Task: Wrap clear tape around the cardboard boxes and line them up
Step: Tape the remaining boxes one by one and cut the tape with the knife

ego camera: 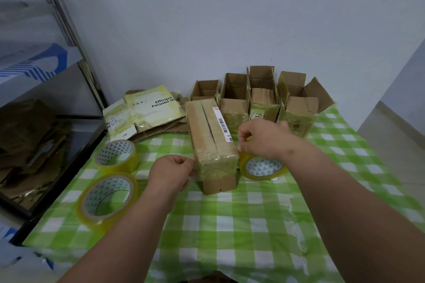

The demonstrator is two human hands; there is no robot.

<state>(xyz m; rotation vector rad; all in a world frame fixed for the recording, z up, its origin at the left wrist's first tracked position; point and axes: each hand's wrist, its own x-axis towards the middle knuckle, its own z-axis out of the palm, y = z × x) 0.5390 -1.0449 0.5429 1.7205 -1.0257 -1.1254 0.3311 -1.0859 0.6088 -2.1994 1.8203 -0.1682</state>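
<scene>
1. A long closed cardboard box (212, 142) lies at the middle of the bench (230, 225), which is covered in a green and white checked cloth. A shiny band of clear tape (218, 165) goes round its near end; the rest of the box looks bare, with a barcode label on its top right edge.

2. The left hand (171, 173) is curled against the box's near left corner, its grip pinched shut there, seemingly on the tape's edge or the box itself; I cannot tell which.

3. The right hand (262, 138) is just right of the box, its grip closed on what looks like the strip running from a tape roll (263, 167) lying flat beside the box. The strip itself is too clear to make out.

4. Behind, near the wall, four open boxes (253, 98) stand side by side in a row, flaps up, each with glossy tape around its lower part. These look finished and lined up.

5. Two spare tape rolls (112, 176) lie to the left, and flattened cardboard (147, 112) sits at the back left.

6. Judged from this: four boxes done, the fifth mid-wrap, then it must join the row.
</scene>
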